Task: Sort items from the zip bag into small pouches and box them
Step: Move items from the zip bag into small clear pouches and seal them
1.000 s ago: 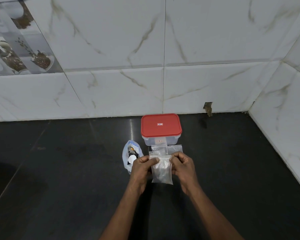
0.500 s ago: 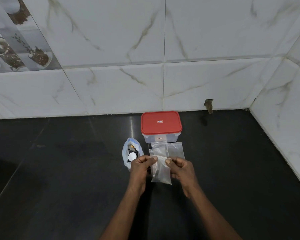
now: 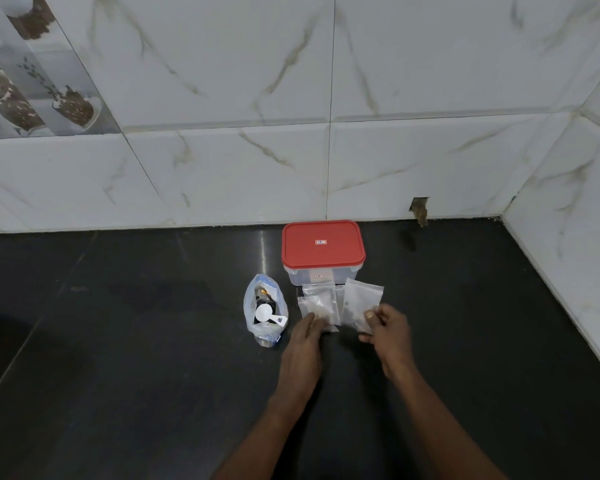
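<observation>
A clear box with a shut red lid stands on the black counter near the wall. Left of it lies the open zip bag, holding a white scoop and dark small items. Just in front of the box lie clear small pouches. My left hand grips the near edge of the left pouch with its fingertips. My right hand pinches the lower corner of a separate clear pouch to the right of the others, low over the counter.
The black counter stretches left and towards me. White marble-look tiled walls close the back and the right side, meeting in a corner at the far right. A small chipped hole sits at the base of the back wall.
Both hands held one pouch together above the counter. Now they have dropped and drawn apart, each with its own pouch; the right hand's pouch has gone to the right.
</observation>
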{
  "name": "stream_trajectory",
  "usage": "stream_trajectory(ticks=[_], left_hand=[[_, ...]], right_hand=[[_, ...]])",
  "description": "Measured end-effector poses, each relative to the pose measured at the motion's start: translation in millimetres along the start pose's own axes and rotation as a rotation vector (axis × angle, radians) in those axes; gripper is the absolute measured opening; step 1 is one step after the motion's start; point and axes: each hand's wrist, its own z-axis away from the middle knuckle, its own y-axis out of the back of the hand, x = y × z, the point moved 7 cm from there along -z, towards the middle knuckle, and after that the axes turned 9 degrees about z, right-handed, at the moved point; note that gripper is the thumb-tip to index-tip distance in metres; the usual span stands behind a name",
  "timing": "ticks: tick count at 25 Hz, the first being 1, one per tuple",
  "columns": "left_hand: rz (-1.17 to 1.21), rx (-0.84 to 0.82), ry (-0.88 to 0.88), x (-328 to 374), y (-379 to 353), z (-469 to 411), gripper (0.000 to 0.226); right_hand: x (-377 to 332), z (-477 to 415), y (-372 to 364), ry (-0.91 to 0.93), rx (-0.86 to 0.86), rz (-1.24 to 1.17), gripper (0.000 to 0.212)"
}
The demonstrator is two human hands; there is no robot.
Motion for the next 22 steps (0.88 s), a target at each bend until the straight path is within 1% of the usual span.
stream_trajectory(ticks=[2,3,6,10,12,14,16,17,19,21,22], left_hand=[[-0.128,-0.068,-0.083,-2.2,-14.4,-3.1,0.064],[-0.149,-0.078,-0.088,-1.3,-15.7,-4.4,0.064],[-0.182,-0.023,-0.101,-2.5,-8.7,-10.7,0.051],[-0.206,0.026,-0.047,-10.6,-0.1,-20.7,0.037],[-0.172,0.061,-0.029,-13.9,0.6,-19.9,0.031],[-0.098,0.114,-0.014,-18.6,0.6,-10.6,0.03],[-0.01,0.158,0.012,-20.8,2.7,1.2,0.035],[-0.005,0.17,0.016,-21.2,3.0,6.0,0.042],[-0.055,0.157,-0.005,-20.6,-1.5,11.7,0.065],[-0.085,0.161,-0.04,-17.0,-1.8,12.9,0.08],[-0.076,0.174,-0.073,-14.4,-1.8,12.5,0.08]], right_hand=[[-2.3,-2.1,-11.5,0.023,-0.051,0.054,0.019],[-2.2,-2.9,-16.1,0.035,-0.065,0.08,0.019],[-0.7,-3.2,-23.4,0.042,-0.079,0.119,0.016],[2.3,-4.6,-32.2,0.025,-0.1,0.097,0.018],[-1.5,-6.8,-41.5,0.031,-0.125,0.083,0.016],[-9.8,-9.0,-53.6,0.052,-0.132,0.083,0.014],[-17.4,-12.1,-68.2,0.06,-0.143,0.068,0.011],[-20.6,-12.2,-76.4,0.043,-0.162,0.046,0.009],[-20.0,-16.0,-89.9,0.002,-0.199,0.055,0.011],[-17.8,-21.6,-94.9,0.008,-0.169,0.161,0.008],[-17.1,-23.5,-94.2,0.012,-0.134,0.214,0.006]])
